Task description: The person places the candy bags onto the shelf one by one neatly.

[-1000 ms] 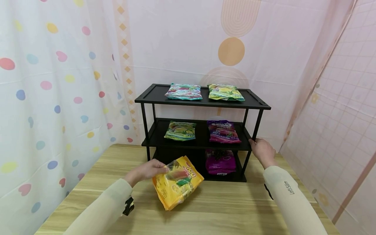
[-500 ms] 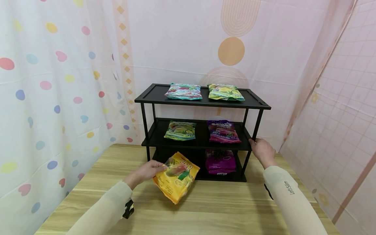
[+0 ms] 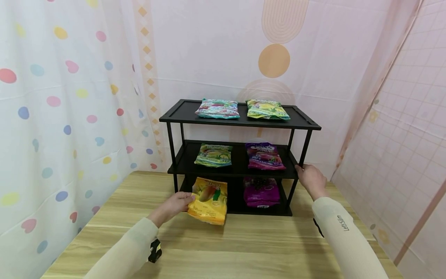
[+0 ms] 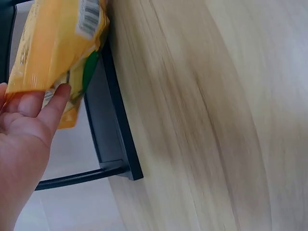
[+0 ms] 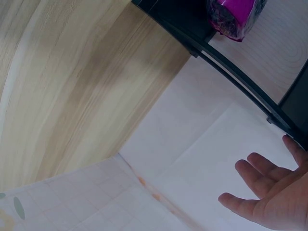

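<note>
My left hand point(image 3: 175, 205) pinches a yellow bag of mango candy point(image 3: 209, 201) by its left edge. The bag hangs tilted at the front left of the bottom shelf point(image 3: 234, 205) of a black three-tier rack point(image 3: 240, 123). Seen from the left wrist, the yellow bag point(image 4: 53, 43) shows its barcode, with the hand's fingers point(image 4: 57, 103) behind and below it. My right hand point(image 3: 311, 180) holds the rack's right side at middle-shelf height. In the right wrist view, one fingertip of that hand point(image 5: 274, 187) meets the shelf edge while the other fingers spread apart.
A teal-and-white bag point(image 3: 218, 109) and a yellow-green bag point(image 3: 267, 110) lie on the top shelf. The middle shelf carries a green bag point(image 3: 214, 155) and a purple-red bag point(image 3: 265, 157). A purple bag point(image 3: 261, 192) stands at the bottom right. Curtains surround the wooden table point(image 3: 244, 248).
My left hand has carried the yellow candy bag up and away from me to the bottom shelf's front edge, turning it more upright. My right hand has stayed on the rack.
</note>
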Motion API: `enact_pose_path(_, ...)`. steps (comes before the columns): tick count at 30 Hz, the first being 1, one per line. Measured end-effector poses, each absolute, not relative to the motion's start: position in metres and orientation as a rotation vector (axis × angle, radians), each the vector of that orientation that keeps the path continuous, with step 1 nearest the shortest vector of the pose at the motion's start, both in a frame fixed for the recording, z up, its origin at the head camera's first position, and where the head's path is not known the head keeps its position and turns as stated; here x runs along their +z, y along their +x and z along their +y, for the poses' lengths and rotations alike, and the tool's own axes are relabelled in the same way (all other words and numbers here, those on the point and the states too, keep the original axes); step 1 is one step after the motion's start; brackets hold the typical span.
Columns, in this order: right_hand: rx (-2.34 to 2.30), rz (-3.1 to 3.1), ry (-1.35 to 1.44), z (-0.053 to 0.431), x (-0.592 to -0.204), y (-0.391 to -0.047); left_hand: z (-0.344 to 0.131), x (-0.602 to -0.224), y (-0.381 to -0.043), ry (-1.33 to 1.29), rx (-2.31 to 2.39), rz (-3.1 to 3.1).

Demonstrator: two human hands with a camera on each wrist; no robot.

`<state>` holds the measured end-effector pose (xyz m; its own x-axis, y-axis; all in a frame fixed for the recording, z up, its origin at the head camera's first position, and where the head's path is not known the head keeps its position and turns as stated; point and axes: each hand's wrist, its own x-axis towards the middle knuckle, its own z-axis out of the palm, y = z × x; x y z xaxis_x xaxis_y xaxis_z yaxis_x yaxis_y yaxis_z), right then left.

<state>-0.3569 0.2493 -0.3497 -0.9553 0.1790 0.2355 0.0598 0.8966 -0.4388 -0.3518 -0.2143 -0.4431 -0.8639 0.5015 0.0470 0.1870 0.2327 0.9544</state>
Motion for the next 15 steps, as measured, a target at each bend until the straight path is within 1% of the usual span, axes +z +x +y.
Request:
enact_pose_path(8, 0.654, -2.789, -0.175, 0.249, -0.349, -0.358, -0.217, -0.448, -0.351, 0.596, 1.543, 2.398)
enact_pose_path(15, 0.652, -2.785, -0.179, 0.249, -0.349, -0.357, -0.217, -0.458, -0.353, 0.539, 1.174, 2.851)
